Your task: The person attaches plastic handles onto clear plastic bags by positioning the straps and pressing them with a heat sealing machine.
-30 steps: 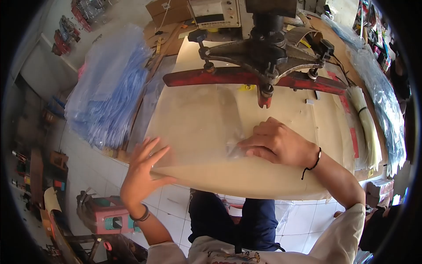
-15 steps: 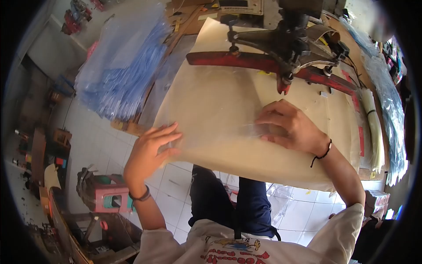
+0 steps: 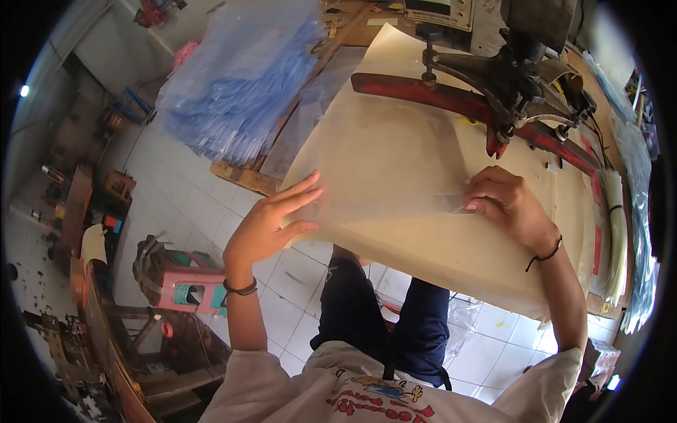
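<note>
A clear plastic sheet (image 3: 395, 169) lies over tan paper (image 3: 423, 247) on the bench, its far side reaching to a red-edged press bar (image 3: 423, 92). My left hand (image 3: 271, 218) is at the sheet's left edge, fingers spread and open. At the sheet's near right corner, my right hand (image 3: 504, 204) has thumb and fingertips closed on the plastic, just in front of the red pointed tip of the press. The sheet's outline is faint, so its exact left border is hard to see.
A pile of bluish plastic sheets (image 3: 240, 84) lies at the far left of the bench. The black press arm (image 3: 508, 77) hangs over the back. Rolled pale material (image 3: 615, 240) lies at right. A pink stool (image 3: 187, 278) stands on the tiled floor at left.
The view has shifted, so the bench and press appear farther right. My right fingers, blurred and curled before, now pinch the plastic corner. My left hand stays by the left edge.
</note>
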### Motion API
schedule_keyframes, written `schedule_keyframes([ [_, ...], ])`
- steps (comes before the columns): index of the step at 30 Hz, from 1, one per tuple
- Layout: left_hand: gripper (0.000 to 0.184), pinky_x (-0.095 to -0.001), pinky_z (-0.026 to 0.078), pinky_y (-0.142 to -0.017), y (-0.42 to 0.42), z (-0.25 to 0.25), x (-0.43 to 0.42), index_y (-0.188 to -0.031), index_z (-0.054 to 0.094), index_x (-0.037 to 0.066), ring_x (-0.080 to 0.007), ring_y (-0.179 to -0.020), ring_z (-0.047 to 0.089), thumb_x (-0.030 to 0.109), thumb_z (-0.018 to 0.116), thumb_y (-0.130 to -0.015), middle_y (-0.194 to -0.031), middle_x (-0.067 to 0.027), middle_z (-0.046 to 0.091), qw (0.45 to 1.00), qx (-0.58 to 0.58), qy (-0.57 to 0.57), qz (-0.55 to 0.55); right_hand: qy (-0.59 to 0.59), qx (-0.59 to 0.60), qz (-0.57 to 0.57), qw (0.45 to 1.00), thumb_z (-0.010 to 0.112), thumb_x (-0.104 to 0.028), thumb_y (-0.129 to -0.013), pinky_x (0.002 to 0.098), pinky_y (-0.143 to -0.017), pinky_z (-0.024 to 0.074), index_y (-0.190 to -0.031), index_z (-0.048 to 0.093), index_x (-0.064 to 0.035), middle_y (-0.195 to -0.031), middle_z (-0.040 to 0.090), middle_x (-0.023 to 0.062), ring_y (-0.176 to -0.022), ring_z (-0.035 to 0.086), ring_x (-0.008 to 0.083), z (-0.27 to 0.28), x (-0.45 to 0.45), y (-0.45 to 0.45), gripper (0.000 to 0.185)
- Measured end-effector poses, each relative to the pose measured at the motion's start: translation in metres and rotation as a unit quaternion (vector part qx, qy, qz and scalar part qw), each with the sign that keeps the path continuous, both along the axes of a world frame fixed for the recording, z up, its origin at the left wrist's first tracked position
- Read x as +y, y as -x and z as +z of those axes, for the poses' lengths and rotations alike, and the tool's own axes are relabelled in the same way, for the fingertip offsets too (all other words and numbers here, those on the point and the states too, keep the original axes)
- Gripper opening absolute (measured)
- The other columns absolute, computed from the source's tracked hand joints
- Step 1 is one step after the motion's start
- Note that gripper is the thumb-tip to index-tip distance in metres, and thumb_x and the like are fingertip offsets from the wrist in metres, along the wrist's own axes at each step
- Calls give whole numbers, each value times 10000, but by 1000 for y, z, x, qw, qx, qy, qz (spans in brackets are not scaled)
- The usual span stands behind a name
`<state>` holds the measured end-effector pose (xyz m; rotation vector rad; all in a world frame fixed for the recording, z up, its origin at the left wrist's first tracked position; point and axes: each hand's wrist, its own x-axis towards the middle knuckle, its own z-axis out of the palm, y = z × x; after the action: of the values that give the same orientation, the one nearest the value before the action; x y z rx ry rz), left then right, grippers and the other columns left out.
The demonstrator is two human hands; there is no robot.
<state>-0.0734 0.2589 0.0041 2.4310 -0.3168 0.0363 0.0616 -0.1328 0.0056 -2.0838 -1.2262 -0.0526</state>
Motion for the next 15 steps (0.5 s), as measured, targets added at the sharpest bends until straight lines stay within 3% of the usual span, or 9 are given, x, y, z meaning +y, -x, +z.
schedule_keyframes([
  [5, 496, -376, 447, -1117, -4, 6, 7, -1402, 593, 80, -280, -1404, 492, 142, 706, -923, -1539, -96, 491, 999, 48, -1, -23, -4, 20, 10, 1000, 718, -101, -894, 399, -762, 534, -949, 726, 21, -909, 688, 135, -867, 659, 310, -1, -3, -3, 134],
  [11, 315, -372, 460, -1091, -9, -4, 10, -1246, 700, 6, -265, -1328, 586, 191, 618, -1004, -1398, -119, 638, 999, 9, 41, -5, 14, 68, -26, 997, 691, -101, -930, 403, -705, 526, -924, 705, 44, -859, 679, 159, -764, 656, 332, 3, -5, -2, 146],
  [15, 274, -342, 494, -1018, -11, -7, 9, -1158, 726, -29, -259, -1193, 661, 177, 614, -1016, -1279, -136, 703, 995, 1, 102, 19, 14, 65, -43, 997, 655, -100, -955, 408, -702, 525, -925, 701, 46, -835, 682, 186, -752, 662, 356, -1, -6, -4, 156],
])
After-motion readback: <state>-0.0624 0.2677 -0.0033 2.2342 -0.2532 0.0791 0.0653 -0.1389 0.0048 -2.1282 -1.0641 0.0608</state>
